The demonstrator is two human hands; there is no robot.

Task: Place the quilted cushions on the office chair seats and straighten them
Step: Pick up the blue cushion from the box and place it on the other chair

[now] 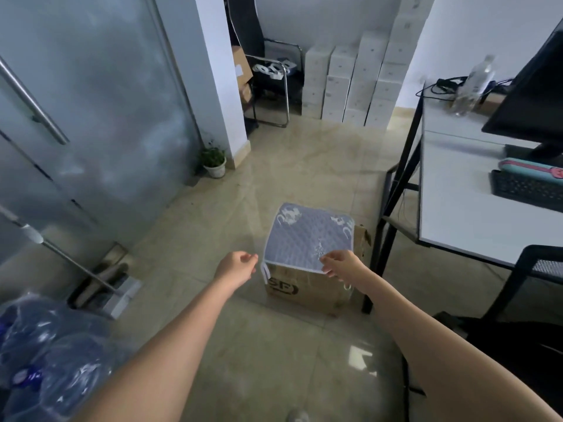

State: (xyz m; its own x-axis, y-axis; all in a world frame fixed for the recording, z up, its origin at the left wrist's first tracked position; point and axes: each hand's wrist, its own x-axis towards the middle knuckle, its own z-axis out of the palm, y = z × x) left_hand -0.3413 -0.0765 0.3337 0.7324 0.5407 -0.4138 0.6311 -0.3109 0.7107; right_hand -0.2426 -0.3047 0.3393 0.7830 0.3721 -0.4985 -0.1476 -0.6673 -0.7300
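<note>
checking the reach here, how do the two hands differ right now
The right hand is over the cushion's near edge, fingers at the fabric; the left hand is beside the box, touching nothing. Right fingers spread, left loosely curled. Both are empty, reaching forward.

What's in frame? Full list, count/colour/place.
quilted cushion: 1, blue-grey with white print, on top of the cardboard box
cardboard box: 1, brown, on floor at centre
desk: 1, white top, black frame, right
monitor: 1, black, on desk
keyboard: 1, black, on desk
bottle: 1, clear, desk's far end
potted plant: 1, green, white pot, by pillar
white boxes: many, stacked at back wall
left hand: 1, left of cushion, empty
right hand: 1, at cushion's near edge
</note>
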